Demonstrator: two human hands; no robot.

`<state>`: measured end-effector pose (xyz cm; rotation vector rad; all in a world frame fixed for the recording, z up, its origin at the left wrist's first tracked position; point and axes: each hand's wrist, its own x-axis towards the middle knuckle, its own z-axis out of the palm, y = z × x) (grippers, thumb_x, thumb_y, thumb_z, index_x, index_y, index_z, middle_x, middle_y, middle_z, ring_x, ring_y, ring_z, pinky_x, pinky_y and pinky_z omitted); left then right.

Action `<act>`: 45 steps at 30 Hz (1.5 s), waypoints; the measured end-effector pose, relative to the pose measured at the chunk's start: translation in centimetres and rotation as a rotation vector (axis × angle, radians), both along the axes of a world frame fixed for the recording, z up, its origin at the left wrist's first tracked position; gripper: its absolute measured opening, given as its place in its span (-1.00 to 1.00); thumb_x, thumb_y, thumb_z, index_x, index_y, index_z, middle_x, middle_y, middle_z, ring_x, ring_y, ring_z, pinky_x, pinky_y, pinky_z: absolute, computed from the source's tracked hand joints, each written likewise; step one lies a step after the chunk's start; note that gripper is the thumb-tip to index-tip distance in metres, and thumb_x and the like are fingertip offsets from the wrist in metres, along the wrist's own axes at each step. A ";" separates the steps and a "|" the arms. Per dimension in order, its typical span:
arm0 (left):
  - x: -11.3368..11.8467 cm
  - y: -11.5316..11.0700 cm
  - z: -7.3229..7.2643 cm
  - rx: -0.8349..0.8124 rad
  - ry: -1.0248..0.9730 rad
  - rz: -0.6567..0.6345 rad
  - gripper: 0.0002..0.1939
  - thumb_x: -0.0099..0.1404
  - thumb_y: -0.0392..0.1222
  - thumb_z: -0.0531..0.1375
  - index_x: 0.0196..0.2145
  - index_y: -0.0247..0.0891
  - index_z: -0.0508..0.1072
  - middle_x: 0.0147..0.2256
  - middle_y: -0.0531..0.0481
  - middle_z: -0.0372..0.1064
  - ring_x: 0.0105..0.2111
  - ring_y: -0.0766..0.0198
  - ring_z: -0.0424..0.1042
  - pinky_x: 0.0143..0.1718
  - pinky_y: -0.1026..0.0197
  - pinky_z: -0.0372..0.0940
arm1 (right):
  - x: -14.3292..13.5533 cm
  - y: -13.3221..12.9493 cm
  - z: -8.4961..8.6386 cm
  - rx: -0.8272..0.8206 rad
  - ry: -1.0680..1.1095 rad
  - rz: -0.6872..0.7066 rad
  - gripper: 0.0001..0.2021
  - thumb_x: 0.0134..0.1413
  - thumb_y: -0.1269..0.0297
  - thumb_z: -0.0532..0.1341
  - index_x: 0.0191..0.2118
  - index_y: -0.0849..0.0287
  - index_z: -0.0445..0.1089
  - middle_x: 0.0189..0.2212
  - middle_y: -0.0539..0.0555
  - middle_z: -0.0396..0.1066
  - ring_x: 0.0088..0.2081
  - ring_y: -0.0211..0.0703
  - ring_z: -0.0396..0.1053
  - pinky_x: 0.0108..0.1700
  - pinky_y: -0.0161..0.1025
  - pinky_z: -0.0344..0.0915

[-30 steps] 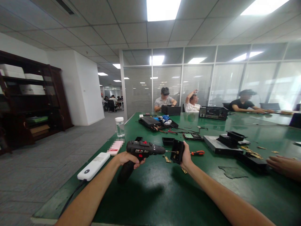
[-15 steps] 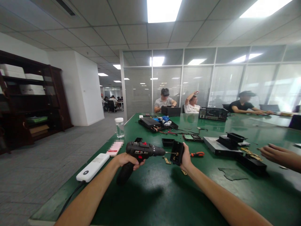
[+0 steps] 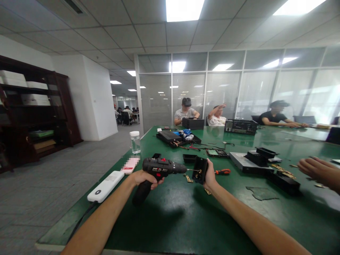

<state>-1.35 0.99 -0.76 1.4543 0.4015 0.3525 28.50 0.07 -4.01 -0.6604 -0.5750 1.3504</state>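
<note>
At lower left, a white device (image 3: 105, 186) is lying on the table (image 3: 159, 230). Just below centre, the left hand (image 3: 147, 178) is gripping a drill (image 3: 158, 168), whose bit (image 3: 191, 170) is pointing into a black box (image 3: 203, 167); the right hand (image 3: 210, 175) is gripping that box. Right of centre, a screwdriver (image 3: 223, 171) is lying. At the right edge, another person's hand (image 3: 315, 168) is showing.

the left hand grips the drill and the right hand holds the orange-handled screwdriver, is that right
Not quite: the right hand holds a small black box; the orange-handled screwdriver lies on the green table, as the head view shows. The left hand does grip the drill.
</note>
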 end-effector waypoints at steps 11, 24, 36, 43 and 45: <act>0.0 -0.1 0.1 0.001 -0.005 0.003 -0.59 -0.09 -0.31 0.21 -0.21 -0.43 0.34 -0.36 -0.09 0.25 -0.57 0.40 0.21 -0.54 0.29 0.11 | -0.1 -0.2 0.2 0.012 0.015 0.006 -0.65 -0.13 -0.10 0.07 -0.50 0.12 0.31 -0.70 -0.04 0.31 -0.66 -0.20 0.26 -0.62 -0.27 0.20; 0.1 -0.3 0.2 -0.001 -0.005 -0.006 -0.61 -0.08 -0.31 0.19 -0.21 -0.42 0.34 -0.36 -0.08 0.24 -0.57 0.40 0.20 -0.53 0.30 0.12 | 0.0 -0.1 0.0 -0.007 0.012 0.008 -0.63 -0.14 -0.11 0.08 -0.50 0.13 0.32 -0.70 -0.03 0.31 -0.67 -0.19 0.26 -0.61 -0.24 0.22; 0.0 -0.2 0.1 -0.002 -0.024 0.006 -0.62 -0.07 -0.32 0.20 -0.22 -0.42 0.34 -0.35 -0.10 0.26 -0.57 0.39 0.22 -0.53 0.29 0.12 | 0.0 0.1 -0.2 0.003 0.013 -0.005 -0.64 -0.15 -0.10 0.08 -0.49 0.12 0.32 -0.70 -0.04 0.31 -0.67 -0.18 0.26 -0.59 -0.22 0.23; 0.0 -0.2 0.1 -0.007 -0.010 0.010 -0.61 -0.08 -0.30 0.21 -0.22 -0.41 0.34 -0.36 -0.08 0.25 -0.57 0.40 0.20 -0.54 0.30 0.11 | 0.1 0.3 -0.3 -0.016 -0.001 -0.005 -0.61 -0.17 -0.13 0.08 -0.47 0.13 0.33 -0.69 -0.02 0.32 -0.67 -0.17 0.26 -0.63 -0.23 0.21; 0.0 -0.2 0.1 -0.002 -0.010 0.001 -0.62 -0.07 -0.30 0.21 -0.22 -0.40 0.34 -0.36 -0.08 0.25 -0.57 0.41 0.20 -0.54 0.30 0.11 | 0.1 0.3 -0.3 -0.019 -0.002 -0.013 -0.61 -0.17 -0.13 0.08 -0.47 0.13 0.33 -0.69 -0.02 0.32 -0.66 -0.17 0.27 -0.63 -0.23 0.21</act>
